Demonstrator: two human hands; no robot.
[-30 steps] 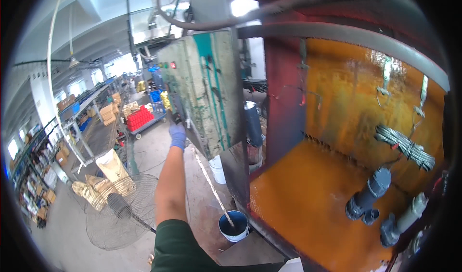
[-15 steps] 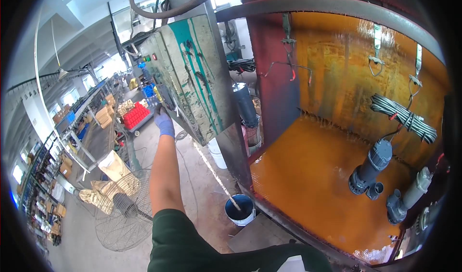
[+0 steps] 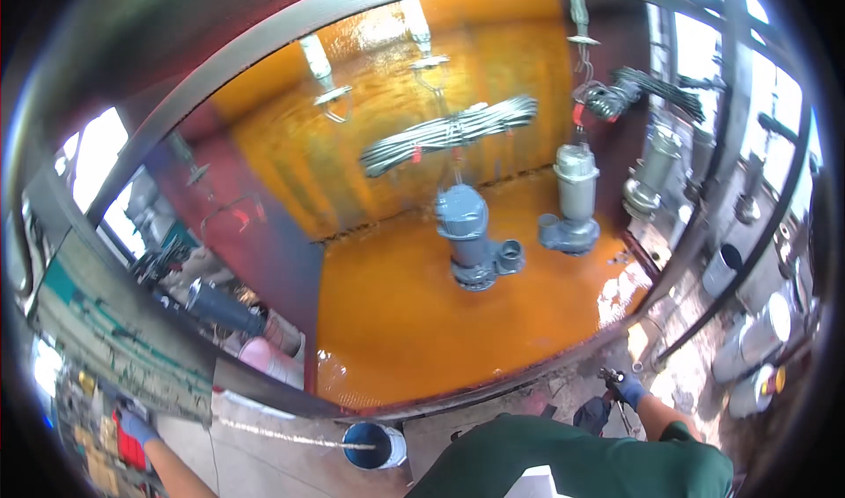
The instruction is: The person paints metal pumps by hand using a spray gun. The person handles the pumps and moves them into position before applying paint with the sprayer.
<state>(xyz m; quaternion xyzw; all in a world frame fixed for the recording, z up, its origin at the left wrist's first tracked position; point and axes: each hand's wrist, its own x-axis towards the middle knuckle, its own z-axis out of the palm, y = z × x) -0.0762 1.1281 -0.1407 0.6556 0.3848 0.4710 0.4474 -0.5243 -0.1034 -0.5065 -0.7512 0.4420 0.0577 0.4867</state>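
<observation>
My right hand (image 3: 630,391), in a blue glove, is closed around a small metal spray gun (image 3: 611,376) near the booth's front edge. My left hand (image 3: 137,427), also blue-gloved, reaches out at the lower left beside the lower edge of a worn grey-green control box (image 3: 114,322); its fingers are blurred. Ahead of me a blue-grey submersible pump (image 3: 465,234) hangs under a bundle of coiled cable (image 3: 453,135). To its right hangs a lighter grey pump (image 3: 576,199) with its own cable coil (image 3: 647,95).
The booth has an orange-coated back wall (image 3: 378,163) and floor (image 3: 414,322). An empty hook (image 3: 332,95) hangs at its left. A bucket (image 3: 387,445) of dark liquid with a pale stick stands in front. More pumps (image 3: 653,172) and metal cylinders (image 3: 753,335) are at the right.
My view has swung right, toward the booth and the hanging pumps. My right hand with the spray gun has come into view. My left hand now appears at the lower left, still by the box.
</observation>
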